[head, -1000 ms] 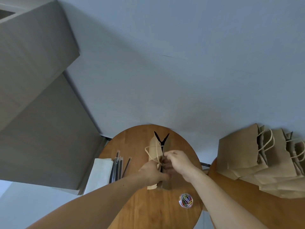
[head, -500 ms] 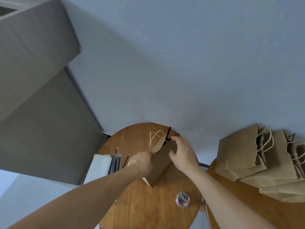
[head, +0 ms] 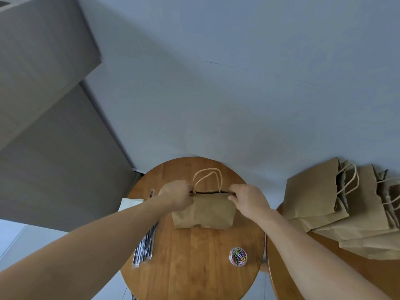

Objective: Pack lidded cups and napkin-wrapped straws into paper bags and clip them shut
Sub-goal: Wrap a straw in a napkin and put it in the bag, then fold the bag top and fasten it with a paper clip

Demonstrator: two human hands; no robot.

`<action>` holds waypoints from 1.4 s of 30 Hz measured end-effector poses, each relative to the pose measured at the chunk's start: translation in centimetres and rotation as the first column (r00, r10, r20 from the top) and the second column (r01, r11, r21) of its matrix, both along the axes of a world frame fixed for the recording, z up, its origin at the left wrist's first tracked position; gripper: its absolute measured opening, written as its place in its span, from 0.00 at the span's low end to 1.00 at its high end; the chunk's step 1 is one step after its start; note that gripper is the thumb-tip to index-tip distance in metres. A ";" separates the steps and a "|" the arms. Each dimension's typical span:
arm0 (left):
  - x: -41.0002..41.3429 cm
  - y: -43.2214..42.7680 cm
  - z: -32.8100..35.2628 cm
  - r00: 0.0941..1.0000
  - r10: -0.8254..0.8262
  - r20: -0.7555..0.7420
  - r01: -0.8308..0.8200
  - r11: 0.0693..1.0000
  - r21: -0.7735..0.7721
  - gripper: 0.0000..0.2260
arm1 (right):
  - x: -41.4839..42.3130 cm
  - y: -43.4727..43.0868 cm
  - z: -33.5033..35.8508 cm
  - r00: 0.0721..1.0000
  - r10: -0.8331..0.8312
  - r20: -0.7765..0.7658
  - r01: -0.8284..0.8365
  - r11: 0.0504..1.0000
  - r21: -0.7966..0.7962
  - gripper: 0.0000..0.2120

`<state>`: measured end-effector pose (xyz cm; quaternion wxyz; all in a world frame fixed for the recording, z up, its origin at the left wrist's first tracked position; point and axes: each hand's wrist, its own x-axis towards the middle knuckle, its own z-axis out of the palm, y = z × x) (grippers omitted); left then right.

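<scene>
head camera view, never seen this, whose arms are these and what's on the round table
No machine here: a camera worn on a person's head looks down, so the two bare arms are that person's own. The left hand and the right hand each pinch one end of the top edge of a brown paper bag on the round wooden table. Also there: a small clear tub of coloured paper clips, a bundle of straws and white napkins near the left edge. A stack of flat paper bags lies on a second table to the right.
</scene>
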<state>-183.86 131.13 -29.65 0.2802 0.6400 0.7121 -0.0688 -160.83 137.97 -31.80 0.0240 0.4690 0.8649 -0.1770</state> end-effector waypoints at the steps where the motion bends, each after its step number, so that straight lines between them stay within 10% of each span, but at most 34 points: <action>1: 0.4 0.0 -0.1 0.999 0.033 -0.004 -0.033 0.999 0.034 0.03 | 0.0 -0.1 -0.1 1.000 -0.014 -0.006 0.015 1.000 0.006 0.06; 10: 0.9 -0.1 -2.1 0.995 0.098 0.003 -0.096 0.971 0.220 0.17 | 1.0 -0.4 -0.8 0.973 -0.062 -0.222 0.052 0.997 -0.051 0.09; 15: 0.0 -0.1 -2.7 0.998 0.064 -0.004 -0.060 0.964 0.259 0.20 | 4.0 -1.8 -3.2 0.717 -0.504 -0.482 0.520 0.847 -0.113 0.15; 26: 1.5 -0.4 -3.5 0.983 0.052 0.174 -0.122 0.900 0.419 0.10 | 7.4 -10.0 -14.1 0.895 -0.339 0.291 0.423 0.851 -0.310 0.10; 42: 1.6 -0.6 -4.1 0.975 0.063 0.214 -0.157 0.877 0.454 0.09 | 8.0 -11.6 -16.4 0.882 -0.356 0.310 0.434 0.869 -0.237 0.07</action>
